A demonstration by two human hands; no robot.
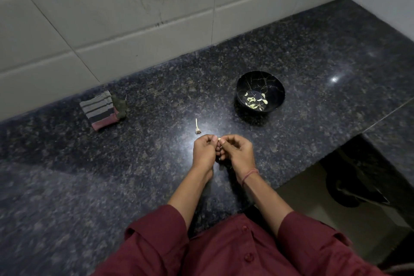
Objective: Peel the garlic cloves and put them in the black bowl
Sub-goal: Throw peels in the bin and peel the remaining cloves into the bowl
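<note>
My left hand (204,151) and my right hand (237,152) meet above the dark granite counter (112,186), fingertips together. Between them they pinch a small pale garlic clove (219,139); most of it is hidden by the fingers. The black bowl (272,87) with thin gold lines stands to the upper right of my hands, and several peeled cloves (254,102) lie in its bottom. A bare garlic stalk with its root end (197,127) lies on the counter just beyond my left hand.
A folded striped cloth (100,111) lies at the left near the tiled wall (112,17). The counter's edge drops off at the lower right, where a dark object (351,188) sits on the floor below.
</note>
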